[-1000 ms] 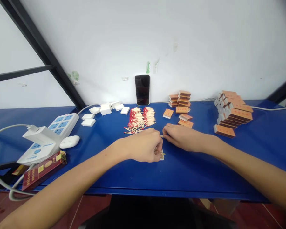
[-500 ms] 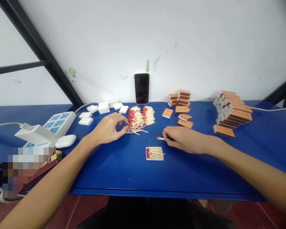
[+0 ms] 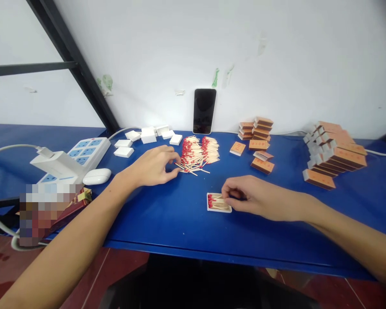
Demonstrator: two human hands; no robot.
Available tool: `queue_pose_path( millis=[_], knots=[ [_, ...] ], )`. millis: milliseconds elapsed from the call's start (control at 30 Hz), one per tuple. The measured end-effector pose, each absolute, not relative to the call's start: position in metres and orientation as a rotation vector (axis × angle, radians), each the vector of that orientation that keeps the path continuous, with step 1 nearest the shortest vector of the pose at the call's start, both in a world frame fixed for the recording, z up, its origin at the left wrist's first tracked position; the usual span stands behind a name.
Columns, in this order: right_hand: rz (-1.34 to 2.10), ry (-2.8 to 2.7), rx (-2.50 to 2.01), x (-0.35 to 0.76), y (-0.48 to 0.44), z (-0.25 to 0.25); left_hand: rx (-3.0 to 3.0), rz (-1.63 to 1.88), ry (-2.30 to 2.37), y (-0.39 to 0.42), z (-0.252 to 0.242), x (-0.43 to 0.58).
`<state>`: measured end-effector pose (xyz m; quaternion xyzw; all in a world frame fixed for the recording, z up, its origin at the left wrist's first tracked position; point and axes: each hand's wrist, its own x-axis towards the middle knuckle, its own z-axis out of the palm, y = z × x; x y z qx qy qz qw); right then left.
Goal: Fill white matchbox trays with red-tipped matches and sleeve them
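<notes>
My right hand (image 3: pixel 249 195) is over the right end of a small white matchbox tray (image 3: pixel 219 210). Its fingers are pinched at the ends of matches (image 3: pixel 216 201) lying in the tray, red heads to the left. The fingertips partly hide what they hold. My left hand (image 3: pixel 157 166) rests at the left edge of a heap of loose matches (image 3: pixel 193 152). Its thumb and forefinger are curved and apart, with the tips touching the heap's edge. A second bunch of matches (image 3: pixel 210 150) lies against the heap's right side.
White empty trays (image 3: pixel 148 135) sit at the back left. Orange matchbox sleeves (image 3: pixel 260 133) and a larger stack of them (image 3: pixel 337 150) stand to the right. A phone (image 3: pixel 204 111) leans on the wall. A power strip (image 3: pixel 86 152) and a white case (image 3: pixel 97 176) lie left.
My right hand has moved down and toward me, bringing its matches from above the tray to the tray. My left hand stays by the heap. The whole view has shifted slightly.
</notes>
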<state>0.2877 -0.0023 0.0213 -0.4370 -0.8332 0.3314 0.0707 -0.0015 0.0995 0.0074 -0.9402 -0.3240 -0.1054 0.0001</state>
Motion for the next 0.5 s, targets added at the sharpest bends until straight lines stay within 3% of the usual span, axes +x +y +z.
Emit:
queue_pose_path(
  millis=[500],
  knots=[
    [1.198,-2.263,-1.388,0.28,-0.0024,0.0185,-3.051,-0.302,-0.949,0.0979,-0.0021,0.0035]
  ],
)
